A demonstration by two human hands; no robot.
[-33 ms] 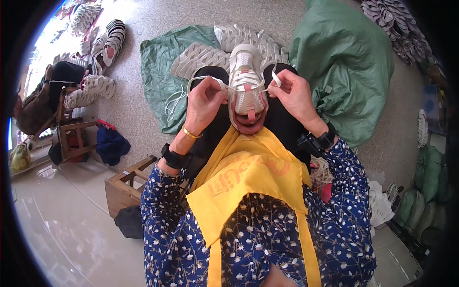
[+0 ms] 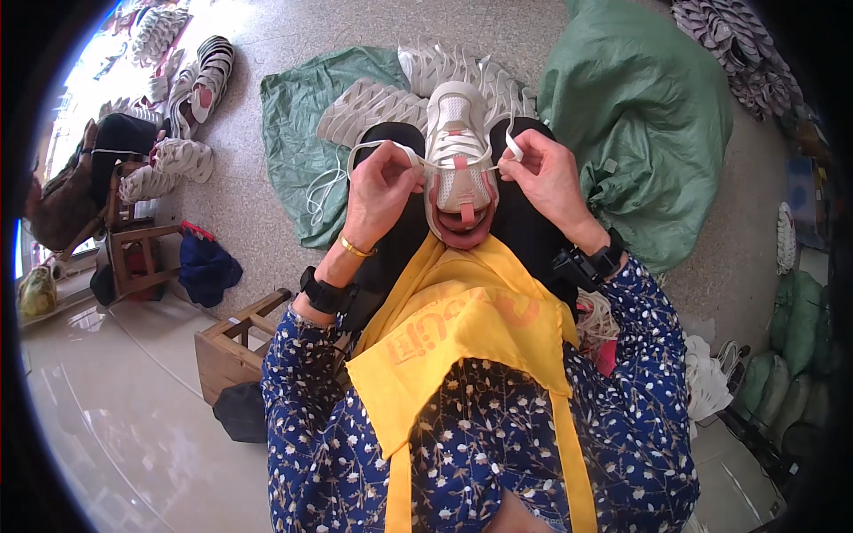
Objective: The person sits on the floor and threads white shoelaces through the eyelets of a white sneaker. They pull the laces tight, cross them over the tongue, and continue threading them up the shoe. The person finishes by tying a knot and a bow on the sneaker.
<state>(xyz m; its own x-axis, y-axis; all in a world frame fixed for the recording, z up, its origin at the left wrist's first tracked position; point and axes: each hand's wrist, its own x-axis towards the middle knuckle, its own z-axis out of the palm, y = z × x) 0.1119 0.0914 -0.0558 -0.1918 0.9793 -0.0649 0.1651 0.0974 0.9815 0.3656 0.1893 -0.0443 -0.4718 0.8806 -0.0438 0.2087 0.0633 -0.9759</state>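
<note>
A beige sneaker (image 2: 459, 209) with pink trim rests between my knees, its toe pointing away from me and its heel opening towards me. White shoelace (image 2: 462, 142) crosses its front in several rows. At the sneaker's left side, my left hand (image 2: 384, 182) pinches one stretch of lace, and a loose length hangs beyond it to the left. My right hand (image 2: 540, 178) pinches the lace on the other side, with a loop standing up above the fingers. Between the two hands the lace runs across the pink-tabbed tongue.
Rows of beige shoe uppers (image 2: 373, 111) lie on a green sheet (image 2: 298, 115) ahead. To the right bulges a large green sack (image 2: 635, 133). A wooden stool (image 2: 227, 355) stands near my left elbow. White laces (image 2: 706, 382) hang at the right. More striped shoes (image 2: 203, 80) lie far left.
</note>
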